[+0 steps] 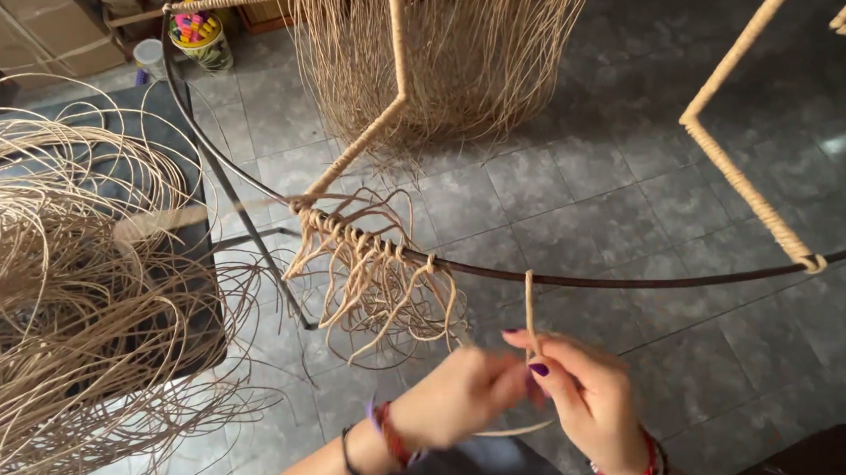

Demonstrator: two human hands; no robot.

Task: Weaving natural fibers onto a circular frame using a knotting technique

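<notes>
A dark curved metal rod (644, 278) of a frame runs across the middle. Its left part is wrapped with knotted tan cane strands (364, 247) whose loose ends hang down. One tan strand (530, 304) is looped over the rod and drops straight to my hands. My right hand (585, 390) pinches this strand between thumb and fingers just below the rod. My left hand (459, 394) is closed against it, gripping the same strand's lower part, which curves off beneath my hands.
A big tangle of loose cane (52, 323) lies on a dark seat at the left. Cane-wrapped frame bars (745, 155) rise at right and centre, with a hanging cane bundle (449, 47) behind. A jar of coloured items (198, 35) stands on the grey tiled floor.
</notes>
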